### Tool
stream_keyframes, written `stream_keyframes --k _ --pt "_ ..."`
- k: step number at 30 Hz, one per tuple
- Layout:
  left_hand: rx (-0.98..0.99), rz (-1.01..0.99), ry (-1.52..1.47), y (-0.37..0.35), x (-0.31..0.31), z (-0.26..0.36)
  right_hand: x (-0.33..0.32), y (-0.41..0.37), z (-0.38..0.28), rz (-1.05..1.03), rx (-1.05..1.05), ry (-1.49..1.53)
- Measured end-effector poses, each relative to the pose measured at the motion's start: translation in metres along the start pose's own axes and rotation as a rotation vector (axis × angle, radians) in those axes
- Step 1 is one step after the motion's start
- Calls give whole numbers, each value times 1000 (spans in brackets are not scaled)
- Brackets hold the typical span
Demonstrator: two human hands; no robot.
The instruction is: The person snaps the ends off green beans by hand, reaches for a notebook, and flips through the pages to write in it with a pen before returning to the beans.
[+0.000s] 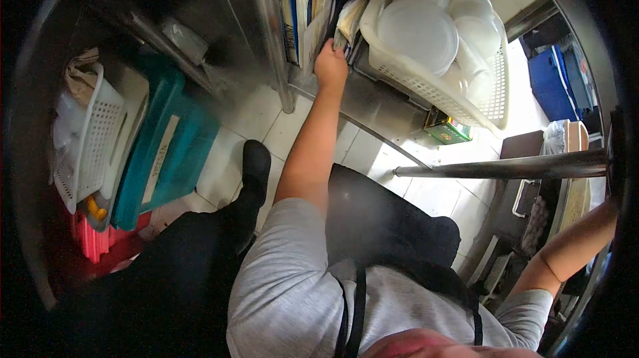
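My left hand (331,64) reaches out to a low steel shelf (373,102). Its fingers curl on the edge of a pale flat packet (348,20) that stands among upright packets and cartons (303,5). Right beside the hand sits a white plastic basket (426,85) filled with round translucent lids and tubs (418,30). My right forearm (566,248) stretches off to the right near a steel rail (499,168); the hand itself is lost in the dark rim of the picture. I wear a grey shirt, a dark apron and black trousers.
A steel table leg (269,32) stands left of the shelf. A teal bin (166,148), a white basket (90,138) and a red crate (93,238) line the left. A green box (447,132) lies on the white tile floor, with blue crates (552,82) further right.
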State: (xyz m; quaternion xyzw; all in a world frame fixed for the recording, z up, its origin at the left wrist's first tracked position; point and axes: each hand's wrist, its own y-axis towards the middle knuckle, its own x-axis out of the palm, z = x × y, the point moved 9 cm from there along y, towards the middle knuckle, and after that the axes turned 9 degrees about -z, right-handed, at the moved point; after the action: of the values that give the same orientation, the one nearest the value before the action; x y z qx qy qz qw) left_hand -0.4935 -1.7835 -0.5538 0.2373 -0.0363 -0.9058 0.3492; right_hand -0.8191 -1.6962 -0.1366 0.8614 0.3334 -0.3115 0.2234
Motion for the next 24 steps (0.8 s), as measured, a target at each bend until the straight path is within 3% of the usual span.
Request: stream_keyframes --k 2,5,8,9,11,17,20,24 --pt "-94 -75 7 -1 0 1 -6 -2 4 64 17 -33" --pt "-60 -74 -222 -5 6 -2 -8 1 3 94 8 -86" --pt "203 240 -125 -47 -11 30 -22 -10 7 180 54 -134" --pt "210 110 -251 -52 6 30 -28 -12 4 174 27 -248" --pt "228 117 -237 -46 20 37 -43 -18 0 157 -17 -483" --pt "237 -21 -41 3 49 32 -82 -42 11 197 -77 -548" --pt "18 -236 100 28 65 22 -70 -35 6 257 -31 -590" --pt "-31 -231 115 24 60 23 -51 -23 -4 189 -71 -714"
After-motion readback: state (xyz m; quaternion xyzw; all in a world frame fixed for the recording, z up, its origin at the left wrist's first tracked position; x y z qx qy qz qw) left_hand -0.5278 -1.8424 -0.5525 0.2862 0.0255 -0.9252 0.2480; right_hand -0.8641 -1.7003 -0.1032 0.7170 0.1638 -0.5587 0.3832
